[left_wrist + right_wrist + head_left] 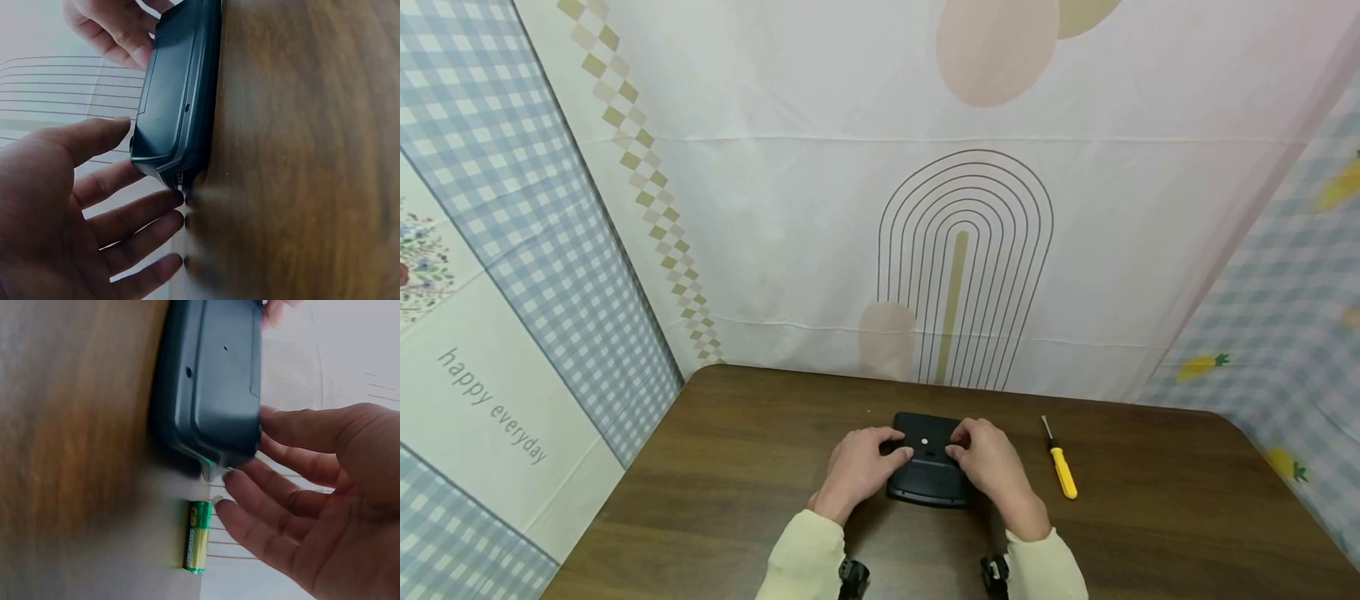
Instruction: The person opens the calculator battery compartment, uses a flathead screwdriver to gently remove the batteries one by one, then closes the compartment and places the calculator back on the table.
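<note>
A black device point(930, 477) shaped like a desk calculator lies on the table with a small white dot on its upper face. My left hand point(867, 463) rests its thumb and index finger over the left edge, the other fingers relaxed and spread beside it. From the opposite side, my right hand point(992, 463) touches the device with thumb and fingertips, its fingers gently bent. A green and gold battery point(197, 536) lies by the right fingertips in the right wrist view; in the head view the right hand hides it.
A screwdriver point(1062, 471) with a yellow handle lies to the right of the right hand, its metal tip pointing away. The brown wooden table point(760, 467) ends at a white patterned cloth point(790, 250) at the back. Checked cloths hang at both sides.
</note>
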A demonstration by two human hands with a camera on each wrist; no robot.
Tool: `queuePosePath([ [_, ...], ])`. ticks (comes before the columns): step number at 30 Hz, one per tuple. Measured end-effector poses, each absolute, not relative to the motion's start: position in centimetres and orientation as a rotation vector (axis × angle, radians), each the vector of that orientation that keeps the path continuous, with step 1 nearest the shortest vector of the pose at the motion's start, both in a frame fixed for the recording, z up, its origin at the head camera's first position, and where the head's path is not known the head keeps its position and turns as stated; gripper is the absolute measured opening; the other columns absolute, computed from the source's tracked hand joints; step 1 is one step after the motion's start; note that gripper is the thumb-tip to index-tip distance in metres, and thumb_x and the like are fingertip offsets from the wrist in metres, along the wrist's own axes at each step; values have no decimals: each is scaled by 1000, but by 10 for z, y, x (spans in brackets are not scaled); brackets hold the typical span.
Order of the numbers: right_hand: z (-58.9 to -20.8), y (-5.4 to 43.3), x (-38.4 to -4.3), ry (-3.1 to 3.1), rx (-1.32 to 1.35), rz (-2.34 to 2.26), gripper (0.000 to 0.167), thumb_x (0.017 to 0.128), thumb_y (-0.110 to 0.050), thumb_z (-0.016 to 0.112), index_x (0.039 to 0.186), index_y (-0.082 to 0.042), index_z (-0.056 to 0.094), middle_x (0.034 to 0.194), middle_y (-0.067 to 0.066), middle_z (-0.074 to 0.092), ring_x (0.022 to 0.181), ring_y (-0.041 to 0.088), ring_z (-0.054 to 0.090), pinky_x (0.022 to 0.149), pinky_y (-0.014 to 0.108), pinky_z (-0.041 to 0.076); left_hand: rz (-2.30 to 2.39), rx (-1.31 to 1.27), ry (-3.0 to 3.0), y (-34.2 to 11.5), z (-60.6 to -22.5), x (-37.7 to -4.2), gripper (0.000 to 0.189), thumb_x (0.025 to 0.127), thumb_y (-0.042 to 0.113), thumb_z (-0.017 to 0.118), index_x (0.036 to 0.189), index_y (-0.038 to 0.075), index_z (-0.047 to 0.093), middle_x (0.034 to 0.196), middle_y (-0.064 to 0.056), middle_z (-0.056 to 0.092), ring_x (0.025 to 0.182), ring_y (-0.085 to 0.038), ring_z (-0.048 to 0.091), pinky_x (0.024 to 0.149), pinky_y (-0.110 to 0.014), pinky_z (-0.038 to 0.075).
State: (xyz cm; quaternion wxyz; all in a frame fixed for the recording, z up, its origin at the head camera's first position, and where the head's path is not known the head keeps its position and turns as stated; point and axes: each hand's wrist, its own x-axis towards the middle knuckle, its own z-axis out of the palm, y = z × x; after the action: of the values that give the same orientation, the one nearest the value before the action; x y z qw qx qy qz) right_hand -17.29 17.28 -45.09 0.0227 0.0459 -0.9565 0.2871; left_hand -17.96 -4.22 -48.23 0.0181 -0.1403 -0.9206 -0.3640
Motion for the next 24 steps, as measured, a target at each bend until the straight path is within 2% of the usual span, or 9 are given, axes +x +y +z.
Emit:
queuePosePath([
  [6, -451, 181, -175, -2992, 82, 922, 16, 94, -10, 81, 103, 0, 72, 96, 9, 68, 84, 24, 63, 80, 48, 57, -1186, -415, -2830, -42, -484, -179, 32, 99, 35, 74, 124, 15, 80, 119, -6, 77, 102, -25, 71, 89, -49, 57],
  [9, -453, 183, -174, -3024, 3, 1037, 19, 96, -12, 79, 107, 2, 71, 96, 11, 68, 77, 23, 64, 70, 43, 59, -1267, -403, -2813, -43, -486, -178, 28, 100, 28, 73, 123, 15, 80, 120, -8, 76, 105, -27, 71, 91, -50, 57],
  [12, -455, 184, -172, -3032, -73, 1203, 23, 99, -12, 76, 113, 4, 68, 99, 13, 68, 72, 22, 65, 60, 39, 61, -1339, -394, -2790, -43, -486, -178, 26, 99, 21, 71, 122, 14, 81, 123, -8, 76, 114, -29, 69, 94, -49, 56],
  [14, -456, 185, -170, -3014, -107, 1302, 26, 100, -12, 75, 118, 5, 67, 104, 16, 67, 73, 24, 66, 57, 39, 62, -1440, -380, -2775, -43, -486, -178, 28, 98, 15, 68, 123, 13, 80, 108, -11, 78, 94, -26, 72, 80, -44, 58],
  [16, -456, 186, -170, -2995, -110, 1361, 29, 100, -12, 74, 122, 5, 65, 109, 18, 66, 77, 25, 67, 57, 40, 62, -1550, -352, -2763, -43, -486, -179, 31, 97, 11, 65, 125, 12, 79, 94, -11, 76, 73, -20, 68, 66, -36, 56],
  [18, -456, 186, -171, -2979, -115, 1402, 31, 100, -12, 74, 125, 6, 64, 112, 19, 66, 80, 26, 68, 57, 41, 62, -1676, -323, -2742, -44, -485, -180, 35, 96, 6, 61, 127, 10, 78, 89, -11, 73, 59, -15, 60, 56, -30, 52],
  [19, -456, 186, -171, -2973, -116, 1422, 32, 101, -12, 73, 126, 6, 64, 113, 20, 65, 81, 27, 68, 58, 41, 62, -1734, -308, -2733, -44, -485, -180, 37, 97, 3, 59, 128, 9, 77, 90, -12, 73, 56, -15, 60, 53, -29, 52],
  [22, -456, 186, -172, -2959, -126, 1465, 33, 101, -12, 72, 127, 7, 62, 111, 19, 64, 82, 26, 67, 60, 42, 63, -1834, -288, -2700, -44, -485, -180, 40, 96, -7, 55, 129, 6, 76, 114, -12, 73, 63, -17, 65, 57, -31, 58],
  [24, -457, 186, -173, -2953, -125, 1485, 34, 101, -11, 72, 127, 8, 61, 109, 19, 64, 80, 26, 67, 61, 42, 63, -1883, -272, -2678, -45, -486, -180, 44, 95, -13, 54, 128, 5, 76, 123, -13, 72, 69, -18, 66, 59, -34, 60],
])
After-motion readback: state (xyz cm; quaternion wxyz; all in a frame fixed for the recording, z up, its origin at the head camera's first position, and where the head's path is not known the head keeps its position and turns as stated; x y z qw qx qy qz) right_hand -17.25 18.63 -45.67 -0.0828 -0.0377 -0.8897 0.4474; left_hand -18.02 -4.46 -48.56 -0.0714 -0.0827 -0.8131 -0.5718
